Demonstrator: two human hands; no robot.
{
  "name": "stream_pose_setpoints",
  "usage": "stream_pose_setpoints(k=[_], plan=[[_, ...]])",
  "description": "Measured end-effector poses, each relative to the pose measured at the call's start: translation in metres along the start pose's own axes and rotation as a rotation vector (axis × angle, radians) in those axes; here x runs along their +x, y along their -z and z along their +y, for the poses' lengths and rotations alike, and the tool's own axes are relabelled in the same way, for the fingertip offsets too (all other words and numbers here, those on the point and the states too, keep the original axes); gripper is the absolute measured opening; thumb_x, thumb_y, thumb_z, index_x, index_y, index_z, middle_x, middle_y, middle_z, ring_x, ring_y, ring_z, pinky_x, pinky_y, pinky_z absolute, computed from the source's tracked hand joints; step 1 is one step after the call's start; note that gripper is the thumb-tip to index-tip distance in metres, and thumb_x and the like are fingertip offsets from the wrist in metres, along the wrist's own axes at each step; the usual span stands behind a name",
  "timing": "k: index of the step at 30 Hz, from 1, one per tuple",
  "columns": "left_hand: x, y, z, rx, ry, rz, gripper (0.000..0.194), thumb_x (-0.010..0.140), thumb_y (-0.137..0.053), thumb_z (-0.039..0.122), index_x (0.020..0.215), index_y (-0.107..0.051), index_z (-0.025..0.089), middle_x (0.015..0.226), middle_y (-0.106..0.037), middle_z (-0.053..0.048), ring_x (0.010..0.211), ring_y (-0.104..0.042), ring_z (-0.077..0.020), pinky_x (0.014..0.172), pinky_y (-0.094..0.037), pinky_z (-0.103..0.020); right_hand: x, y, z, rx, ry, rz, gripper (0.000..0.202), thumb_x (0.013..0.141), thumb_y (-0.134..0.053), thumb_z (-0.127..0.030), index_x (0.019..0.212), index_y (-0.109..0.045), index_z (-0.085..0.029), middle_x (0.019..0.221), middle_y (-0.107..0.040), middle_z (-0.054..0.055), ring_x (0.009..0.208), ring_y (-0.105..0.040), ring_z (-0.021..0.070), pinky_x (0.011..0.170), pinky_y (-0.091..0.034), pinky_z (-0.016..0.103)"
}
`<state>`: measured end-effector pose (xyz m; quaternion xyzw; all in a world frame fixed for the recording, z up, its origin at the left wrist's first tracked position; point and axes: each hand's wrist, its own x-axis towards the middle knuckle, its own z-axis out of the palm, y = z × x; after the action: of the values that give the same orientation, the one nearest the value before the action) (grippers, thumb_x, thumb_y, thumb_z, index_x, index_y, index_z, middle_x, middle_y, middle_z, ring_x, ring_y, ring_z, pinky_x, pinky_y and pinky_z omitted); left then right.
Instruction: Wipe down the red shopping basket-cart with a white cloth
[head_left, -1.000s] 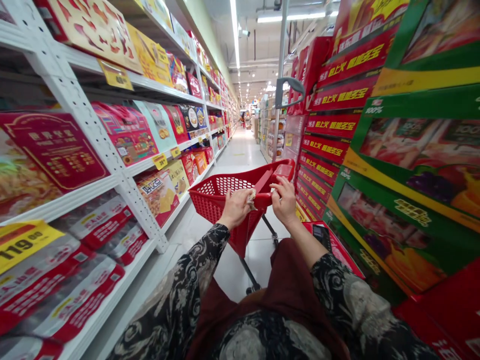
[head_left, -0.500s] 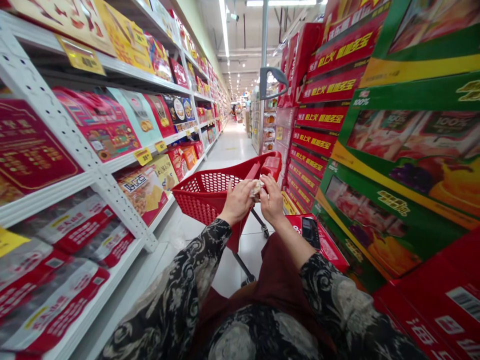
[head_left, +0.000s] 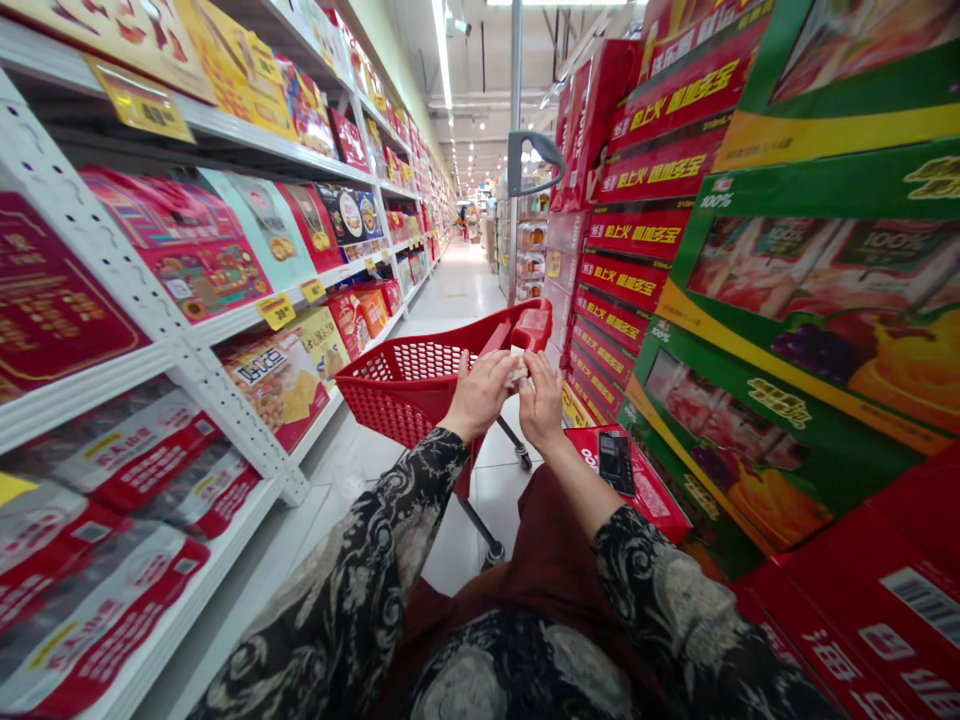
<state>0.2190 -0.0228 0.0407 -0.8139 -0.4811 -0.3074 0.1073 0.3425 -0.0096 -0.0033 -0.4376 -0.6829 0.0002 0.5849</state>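
Observation:
My left hand (head_left: 480, 390) and my right hand (head_left: 541, 398) meet in front of me, fingers curled round a small pale crumpled piece (head_left: 517, 368). It looks like a cloth or tissue, mostly hidden by the fingers. Both hands are just at the near end of a red plastic shopping cart (head_left: 405, 385), close to its red handle part (head_left: 532, 325). Whether the piece touches the cart I cannot tell. The part of the basket that shows has perforated walls.
White shelves (head_left: 225, 290) with boxed snacks run along the left. Stacked red drink cartons (head_left: 637, 235) and green juice cartons (head_left: 810, 250) line the right. A dark phone-like device (head_left: 616, 460) lies on a red carton (head_left: 656, 490). A grey post with a handle (head_left: 534, 165) stands ahead.
The view has shifted slightly, so the surroundings sit a little further left. Both hands stay together on the pale piece, with the fingers slightly repositioned.

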Motion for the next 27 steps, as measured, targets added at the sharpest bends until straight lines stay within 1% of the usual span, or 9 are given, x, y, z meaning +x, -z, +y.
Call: stream_pose_setpoints(k=[3,6,8,9,14,17,21,23,27], plan=[[-0.009,-0.003,-0.021,0.013,0.07,0.012,0.042,0.087,-0.04,0.023,0.127,-0.047,0.024,0.136,-0.051,-0.008,0.125,-0.045,-0.0212,0.112,-0.011,-0.053,0.0,0.001,0.004,0.004,-0.01,0.004,0.043,0.089,-0.032,-0.028,0.128,-0.048,-0.022,0.133,-0.053,0.01,0.131,-0.039,0.0232,0.107,-0.022,0.054],[-0.022,-0.006,-0.048,0.023,0.21,0.05,0.041,0.086,-0.039,0.022,0.126,-0.048,0.024,0.135,-0.052,-0.008,0.125,-0.046,-0.0223,0.111,-0.014,-0.056,-0.002,0.001,0.007,0.008,-0.026,-0.002,0.042,0.088,-0.033,-0.027,0.126,-0.049,-0.022,0.132,-0.053,0.009,0.131,-0.039,0.0234,0.107,-0.023,0.055],[-0.026,-0.007,-0.058,0.035,0.271,0.055,0.041,0.085,-0.04,0.021,0.125,-0.048,0.023,0.134,-0.052,-0.009,0.125,-0.046,-0.0235,0.11,-0.016,-0.056,-0.003,-0.001,0.006,0.005,-0.029,-0.014,0.042,0.087,-0.034,-0.026,0.126,-0.049,-0.022,0.132,-0.054,0.009,0.131,-0.038,0.0234,0.107,-0.023,0.055],[-0.026,-0.007,-0.06,0.039,0.28,0.054,0.041,0.085,-0.04,0.021,0.124,-0.049,0.022,0.134,-0.053,-0.009,0.125,-0.045,-0.0237,0.11,-0.016,-0.056,-0.004,-0.001,0.005,0.004,-0.025,-0.018,0.042,0.087,-0.035,-0.026,0.126,-0.049,-0.022,0.132,-0.054,0.009,0.132,-0.038,0.0233,0.107,-0.023,0.055],[-0.018,-0.004,-0.048,0.036,0.234,0.074,0.041,0.083,-0.038,0.015,0.122,-0.051,0.02,0.132,-0.054,-0.009,0.126,-0.044,-0.0216,0.11,-0.019,-0.052,0.0,-0.006,-0.005,0.021,0.031,-0.01,0.042,0.088,-0.034,-0.026,0.127,-0.049,-0.02,0.134,-0.052,0.011,0.132,-0.037,0.0231,0.107,-0.025,0.053],[-0.017,-0.003,-0.044,0.021,0.226,0.079,0.041,0.082,-0.039,0.015,0.122,-0.051,0.02,0.131,-0.055,-0.009,0.124,-0.046,-0.0214,0.109,-0.021,-0.05,0.005,-0.01,-0.01,0.026,0.046,-0.005,0.042,0.088,-0.034,-0.027,0.126,-0.049,-0.019,0.131,-0.054,0.011,0.131,-0.038,0.0235,0.107,-0.026,0.053],[-0.016,-0.001,-0.039,0.008,0.191,0.065,0.041,0.083,-0.038,0.016,0.122,-0.051,0.02,0.129,-0.057,-0.009,0.124,-0.046,-0.0207,0.11,-0.019,-0.05,0.006,-0.013,-0.013,0.034,0.056,-0.008,0.042,0.088,-0.034,-0.027,0.126,-0.05,-0.019,0.131,-0.055,0.011,0.131,-0.039,0.0235,0.108,-0.024,0.054],[-0.014,0.001,-0.034,0.002,0.151,0.056,0.041,0.084,-0.037,0.015,0.122,-0.052,0.019,0.13,-0.057,-0.009,0.124,-0.046,-0.02,0.111,-0.018,-0.049,0.005,-0.015,-0.013,0.039,0.066,-0.013,0.042,0.088,-0.035,-0.027,0.126,-0.05,-0.018,0.132,-0.053,0.012,0.131,-0.039,0.0238,0.108,-0.024,0.054],[-0.007,0.003,-0.021,-0.01,0.019,0.034,0.041,0.086,-0.036,0.017,0.124,-0.051,0.021,0.132,-0.055,-0.008,0.128,-0.043,-0.0186,0.113,-0.013,-0.047,0.002,-0.016,-0.011,0.048,0.05,-0.012,0.041,0.089,-0.034,-0.027,0.126,-0.05,-0.019,0.133,-0.052,0.012,0.13,-0.04,0.0235,0.107,-0.026,0.053]])
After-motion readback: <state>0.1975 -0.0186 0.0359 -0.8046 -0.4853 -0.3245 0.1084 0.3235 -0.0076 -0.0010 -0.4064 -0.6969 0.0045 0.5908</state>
